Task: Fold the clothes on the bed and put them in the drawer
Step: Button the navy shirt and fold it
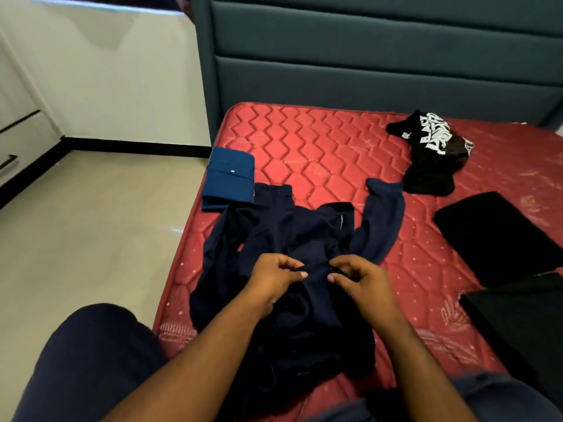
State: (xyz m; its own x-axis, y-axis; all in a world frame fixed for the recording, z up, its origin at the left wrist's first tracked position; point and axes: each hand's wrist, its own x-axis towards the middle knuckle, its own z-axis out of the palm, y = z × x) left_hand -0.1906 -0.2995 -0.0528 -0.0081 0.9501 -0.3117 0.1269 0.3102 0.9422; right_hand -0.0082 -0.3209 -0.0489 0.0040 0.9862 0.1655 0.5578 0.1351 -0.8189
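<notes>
At the mattress (335, 153)'s left edge lies your folded blue garment (230, 178), its corner touching the rumpled navy shirt (289, 233) by the near edge. Your left hand (274, 278) and right hand (359, 278) each pinch its fabric with curled fingers. Toward the right edge lie a black printed garment (432, 153) and 2 folded black pieces (499, 236).

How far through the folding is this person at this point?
Partly. Done: a blue garment and two black ones lie folded on the mattress. In hand: both hands pinch the navy top. Left: the printed black pile; nothing visibly in drawers.
</notes>
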